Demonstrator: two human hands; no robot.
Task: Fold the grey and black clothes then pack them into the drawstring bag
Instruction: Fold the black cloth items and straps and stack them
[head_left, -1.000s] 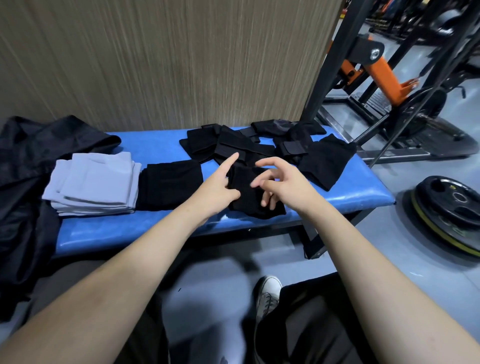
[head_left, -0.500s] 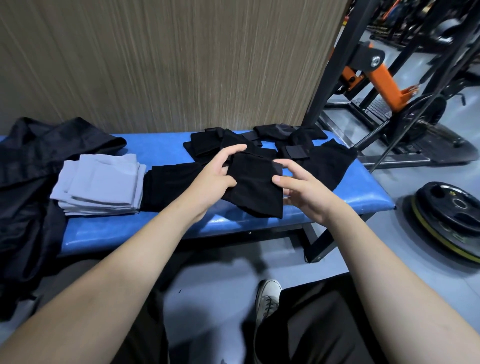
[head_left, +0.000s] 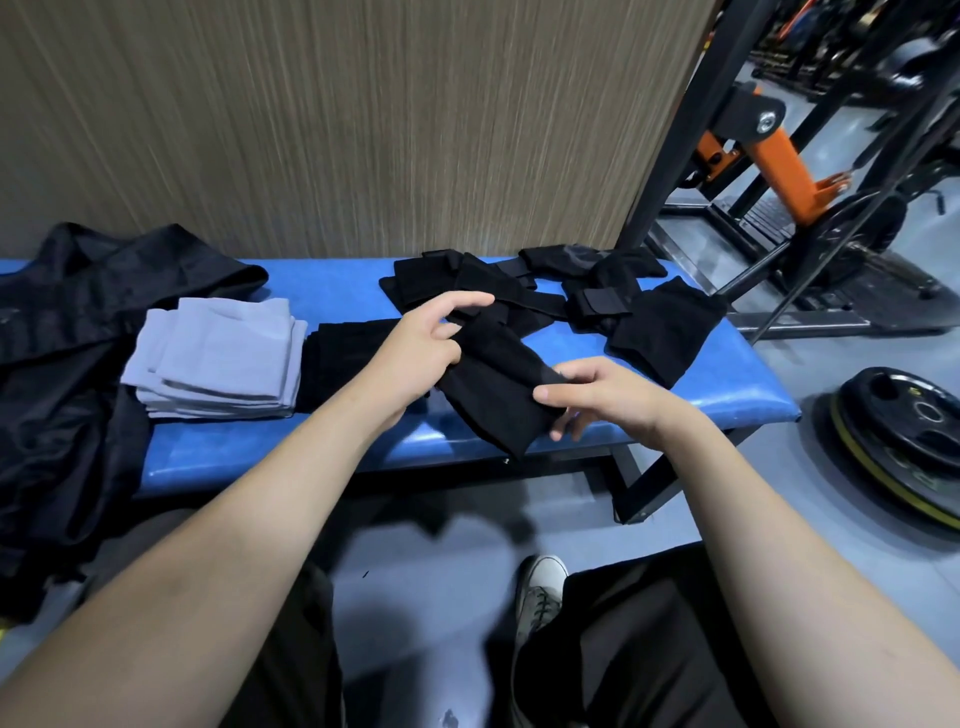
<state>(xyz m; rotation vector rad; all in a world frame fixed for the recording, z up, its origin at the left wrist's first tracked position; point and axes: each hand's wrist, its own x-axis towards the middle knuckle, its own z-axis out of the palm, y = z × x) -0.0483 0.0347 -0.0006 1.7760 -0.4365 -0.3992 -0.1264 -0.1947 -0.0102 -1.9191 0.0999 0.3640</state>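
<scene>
Left hand (head_left: 415, 358): fingers curled round the upper end of one black cloth (head_left: 493, 395), index finger stretched out over the top. Right hand (head_left: 608, 397): thumb on top, fingers tucked under the lower right edge of the same cloth, pinching it. The cloth is folded into a narrow strip, tilted, held over the front edge of the blue bench (head_left: 737, 400); whether its lower tip touches the pad, cannot tell.

Outward from the hands:
- 1 folded black stack (head_left: 343, 353) just left of the left hand, on the bench, partly hidden behind the wrist. Piece count not readable.
- 1 folded grey stack (head_left: 223, 358) touching that black stack's left side. Several layers show at the edges, exact count unclear.
- 1 loose heap of unfolded black clothes (head_left: 571, 291) behind the hands toward the wall, pieces overlapping; cannot separate them into a count. One larger piece (head_left: 660, 332) lies at the right end, near the bench edge.
- 1 large dark crumpled fabric, probably the drawstring bag (head_left: 62, 364), draped over the bench's left end and hanging down the front; touches the grey stack's left side.

Around:
- 2 stacked weight plates (head_left: 904, 431) on the floor right of the bench.
- 1 black rack (head_left: 670, 130) with an orange arm (head_left: 784, 166) behind the right end.
- 1 shoe (head_left: 540, 587) visible below, between the forearms.
</scene>
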